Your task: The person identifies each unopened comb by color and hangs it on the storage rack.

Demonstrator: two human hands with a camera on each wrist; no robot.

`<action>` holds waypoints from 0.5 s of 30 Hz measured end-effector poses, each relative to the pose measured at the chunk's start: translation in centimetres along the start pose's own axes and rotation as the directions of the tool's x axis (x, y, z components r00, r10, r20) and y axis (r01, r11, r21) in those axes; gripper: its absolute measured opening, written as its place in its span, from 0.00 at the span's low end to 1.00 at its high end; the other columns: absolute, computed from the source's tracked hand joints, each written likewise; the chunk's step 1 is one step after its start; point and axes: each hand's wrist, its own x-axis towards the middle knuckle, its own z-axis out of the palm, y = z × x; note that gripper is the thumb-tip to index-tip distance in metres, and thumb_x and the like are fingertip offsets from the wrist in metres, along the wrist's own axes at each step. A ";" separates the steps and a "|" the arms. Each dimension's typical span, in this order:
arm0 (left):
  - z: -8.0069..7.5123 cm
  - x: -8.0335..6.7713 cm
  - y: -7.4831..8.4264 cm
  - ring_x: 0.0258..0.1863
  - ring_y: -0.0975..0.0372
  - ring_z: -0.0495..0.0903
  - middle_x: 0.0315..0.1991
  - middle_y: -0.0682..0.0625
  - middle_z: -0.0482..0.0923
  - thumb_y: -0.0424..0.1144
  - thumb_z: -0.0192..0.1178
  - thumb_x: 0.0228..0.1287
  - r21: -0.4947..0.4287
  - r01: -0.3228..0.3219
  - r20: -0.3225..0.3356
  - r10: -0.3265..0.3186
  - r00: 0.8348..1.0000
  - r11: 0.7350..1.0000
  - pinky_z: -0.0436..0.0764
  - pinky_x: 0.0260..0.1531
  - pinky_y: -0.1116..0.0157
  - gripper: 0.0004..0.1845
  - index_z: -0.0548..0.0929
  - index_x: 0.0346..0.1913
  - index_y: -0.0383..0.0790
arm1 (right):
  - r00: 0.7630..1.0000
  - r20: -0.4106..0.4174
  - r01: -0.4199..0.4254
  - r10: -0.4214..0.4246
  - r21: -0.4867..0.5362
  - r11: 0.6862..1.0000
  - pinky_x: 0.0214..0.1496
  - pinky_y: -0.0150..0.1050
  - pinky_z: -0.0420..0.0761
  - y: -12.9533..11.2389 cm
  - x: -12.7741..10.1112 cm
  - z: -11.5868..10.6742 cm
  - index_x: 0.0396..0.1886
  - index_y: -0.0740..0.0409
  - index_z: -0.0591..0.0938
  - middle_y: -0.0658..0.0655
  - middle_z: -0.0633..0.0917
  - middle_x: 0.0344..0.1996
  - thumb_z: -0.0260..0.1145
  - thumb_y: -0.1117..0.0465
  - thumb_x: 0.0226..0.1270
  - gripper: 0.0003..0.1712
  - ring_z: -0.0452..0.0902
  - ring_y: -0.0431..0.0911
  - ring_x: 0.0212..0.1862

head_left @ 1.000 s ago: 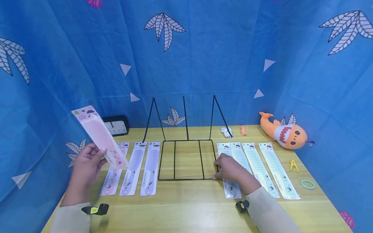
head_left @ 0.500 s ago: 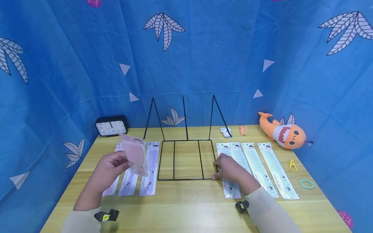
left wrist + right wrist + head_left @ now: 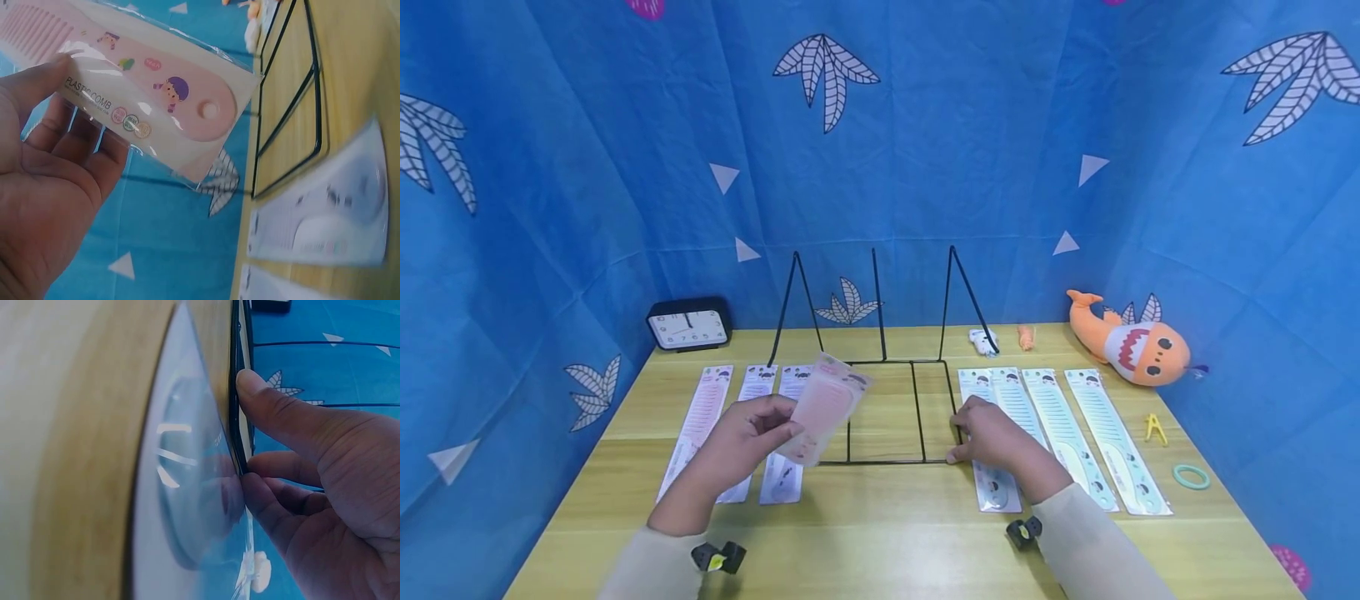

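The left hand (image 3: 748, 433) pinched a pink packaged comb (image 3: 822, 407) between thumb and fingers (image 3: 44, 75), holding it tilted in the air above the near-left corner of the black wire rack (image 3: 880, 367). The right hand (image 3: 992, 435) rested at the rack's near-right corner, its fingers (image 3: 275, 419) curled against the black base wire and pressing it to the tabletop (image 3: 887, 533).

To do the step well, it seemed best that the right hand hold the base firm while the comb was kept flat-faced and lined up with one bay between the rods — the glossy sleeve looked slippery, so the pinch needed to sit well onto the card.

Counts: three lilac packaged combs (image 3: 700, 417) lay left of the rack, four pale-blue packaged combs (image 3: 1060, 425) lay right of it, the innermost partly under the right hand — one pink comb was held. The rack showed three upright rods and three floor bays.
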 end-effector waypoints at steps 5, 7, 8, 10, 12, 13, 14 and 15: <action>1.7 1.1 0.4 0.53 0.53 0.91 0.55 0.43 0.91 0.35 0.67 0.78 0.006 0.024 0.001 -0.024 1.000 1.000 0.93 0.54 0.50 0.10 0.90 0.57 0.45 | 1.000 -0.010 0.007 -0.007 0.010 1.000 0.67 0.52 0.86 0.0 -0.1 -0.1 0.67 0.68 0.85 0.59 0.83 0.56 0.86 0.51 0.60 0.41 0.82 0.52 0.58; 2.1 1.4 0.5 0.52 0.54 0.91 0.55 0.46 0.91 0.35 0.68 0.77 0.027 0.056 -0.008 -0.056 0.998 0.998 0.93 0.55 0.49 0.10 0.91 0.56 0.47 | 1.000 -0.014 0.012 -0.012 0.016 1.000 0.66 0.52 0.86 0.0 0.0 -0.1 0.67 0.68 0.85 0.59 0.83 0.56 0.87 0.51 0.60 0.41 0.82 0.51 0.57; 2.3 1.5 0.5 0.52 0.54 0.91 0.54 0.46 0.91 0.35 0.69 0.77 0.031 0.067 -0.009 -0.067 0.998 0.997 0.93 0.55 0.49 0.10 0.91 0.56 0.48 | 1.000 -0.013 0.015 -0.014 0.017 1.000 0.66 0.52 0.86 0.0 0.0 0.0 0.67 0.67 0.85 0.59 0.83 0.56 0.87 0.51 0.60 0.41 0.82 0.51 0.56; 2.6 1.6 0.6 0.52 0.55 0.91 0.54 0.47 0.91 0.35 0.69 0.77 0.037 0.081 -0.007 -0.081 0.997 0.996 0.92 0.56 0.49 0.10 0.91 0.56 0.48 | 1.000 -0.012 0.014 -0.014 0.017 1.000 0.65 0.51 0.86 0.1 0.0 0.1 0.67 0.67 0.85 0.58 0.83 0.55 0.87 0.51 0.59 0.41 0.81 0.50 0.55; 2.8 1.8 0.6 0.52 0.55 0.91 0.54 0.48 0.91 0.36 0.69 0.77 0.035 0.087 -0.006 -0.086 0.996 0.996 0.92 0.56 0.49 0.10 0.91 0.55 0.49 | 1.000 -0.013 0.007 -0.007 0.017 1.000 0.64 0.50 0.86 0.1 0.0 0.2 0.68 0.67 0.85 0.58 0.83 0.55 0.87 0.51 0.59 0.41 0.81 0.49 0.54; 2.9 1.8 0.7 0.52 0.55 0.91 0.54 0.48 0.91 0.36 0.69 0.77 0.034 0.089 -0.007 -0.089 0.996 0.995 0.92 0.57 0.49 0.09 0.91 0.55 0.49 | 1.000 -0.014 0.007 -0.006 0.014 1.000 0.63 0.50 0.86 0.1 0.0 0.2 0.67 0.66 0.85 0.57 0.83 0.55 0.87 0.51 0.59 0.40 0.80 0.48 0.53; 3.0 1.9 0.7 0.52 0.56 0.91 0.54 0.48 0.92 0.36 0.69 0.77 0.034 0.093 -0.008 -0.093 0.996 0.995 0.92 0.57 0.49 0.09 0.91 0.55 0.49 | 1.000 -0.015 0.002 -0.002 0.015 1.000 0.63 0.49 0.86 0.1 -0.1 0.2 0.67 0.66 0.85 0.57 0.83 0.55 0.87 0.51 0.59 0.40 0.80 0.48 0.53; 3.0 1.9 0.7 0.52 0.56 0.91 0.54 0.49 0.91 0.37 0.69 0.77 0.037 0.098 -0.011 -0.098 0.995 0.995 0.92 0.57 0.50 0.09 0.91 0.55 0.50 | 1.000 -0.016 0.001 -0.001 0.015 1.000 0.63 0.49 0.86 0.1 -0.1 0.1 0.67 0.66 0.85 0.57 0.83 0.55 0.87 0.51 0.59 0.40 0.80 0.48 0.53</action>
